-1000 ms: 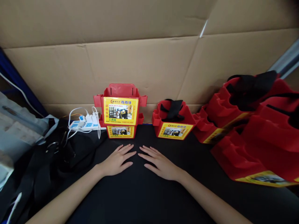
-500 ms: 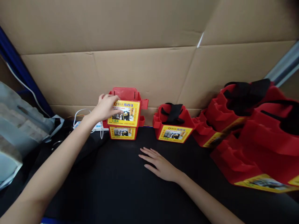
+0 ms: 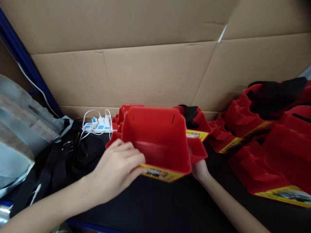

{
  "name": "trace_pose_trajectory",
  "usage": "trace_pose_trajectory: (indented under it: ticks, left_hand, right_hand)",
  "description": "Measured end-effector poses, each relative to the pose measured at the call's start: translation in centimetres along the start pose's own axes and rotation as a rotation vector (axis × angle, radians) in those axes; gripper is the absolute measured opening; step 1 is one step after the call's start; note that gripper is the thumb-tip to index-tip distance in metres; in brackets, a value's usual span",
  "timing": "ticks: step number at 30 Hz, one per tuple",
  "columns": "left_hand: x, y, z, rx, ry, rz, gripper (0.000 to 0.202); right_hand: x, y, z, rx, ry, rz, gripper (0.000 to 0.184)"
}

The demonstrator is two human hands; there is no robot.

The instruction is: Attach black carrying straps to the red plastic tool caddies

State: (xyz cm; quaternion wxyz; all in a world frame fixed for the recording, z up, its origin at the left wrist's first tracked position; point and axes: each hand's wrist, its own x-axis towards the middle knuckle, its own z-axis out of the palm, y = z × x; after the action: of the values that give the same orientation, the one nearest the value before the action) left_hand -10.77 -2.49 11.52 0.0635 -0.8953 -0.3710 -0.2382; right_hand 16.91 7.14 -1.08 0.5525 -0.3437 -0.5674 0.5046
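Observation:
A red plastic tool box (image 3: 157, 142) with a yellow label along its near edge is lifted above the black table top (image 3: 155, 207), its open top tilted toward me. My left hand (image 3: 118, 166) grips its left side with the fingers curled over the rim. My right hand (image 3: 199, 170) holds it from below on the right, mostly hidden by the box. Behind it another red tool box (image 3: 121, 113) stands against the cardboard wall, only its top showing. A third red tool box with a black strap (image 3: 190, 115) sits just right of that.
A pile of several red tool boxes with black straps (image 3: 269, 129) fills the right side. A white power strip with plugged chargers (image 3: 97, 124) lies at back left. Black straps and a metal ring (image 3: 68, 145) lie on the left beside a grey bag (image 3: 17, 129). Cardboard (image 3: 155, 71) walls the back.
My left hand took the top red tool box off the stack and brought it toward me. My right hand left the table and came up under the box's right side.

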Motion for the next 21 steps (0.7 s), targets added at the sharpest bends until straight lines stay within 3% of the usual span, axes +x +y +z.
trace_pose_trajectory:
  ticks: [4, 8, 12, 14, 16, 18, 19, 21]
  left_hand:
    - [-1.6, 0.1, 3.4, -0.104, -0.214, 0.017, 0.014]
    - [-1.9, -0.1, 4.9, -0.13, -0.27, 0.001, 0.015]
    - [-1.5, 0.3, 4.4, -0.185, -0.259, 0.006, 0.013]
    - [-1.3, -0.1, 3.1, -0.301, -0.164, -0.047, 0.017]
    - [-1.3, -1.7, 1.5, -0.373, 0.016, -0.194, 0.022]
    - [-1.7, -4.6, 0.6, -0.309, 0.176, -0.413, 0.022]
    - [-2.2, -6.3, 0.7, -0.231, 0.177, -0.526, 0.024]
    - [-3.7, -9.7, 1.9, -0.125, 0.01, -0.675, 0.028]
  right_hand:
    - [-0.2, -0.7, 0.3, -0.152, -0.15, 0.055, 0.062]
    - [-0.6, 0.0, 0.4, -0.303, -0.257, 0.057, 0.064]
    - [-1.1, 1.0, 0.0, -0.317, -0.234, 0.109, 0.064]
    - [-1.2, 1.3, -0.3, -0.294, -0.222, 0.138, 0.066]
    - [-1.1, 1.7, -0.5, -0.256, -0.214, 0.159, 0.068]
    - [-0.9, 2.0, -0.7, -0.242, -0.205, 0.164, 0.068]
    - [-0.8, 2.2, -0.7, -0.247, -0.201, 0.163, 0.068]
    - [-0.6, 2.3, -0.7, -0.275, -0.185, 0.157, 0.065]
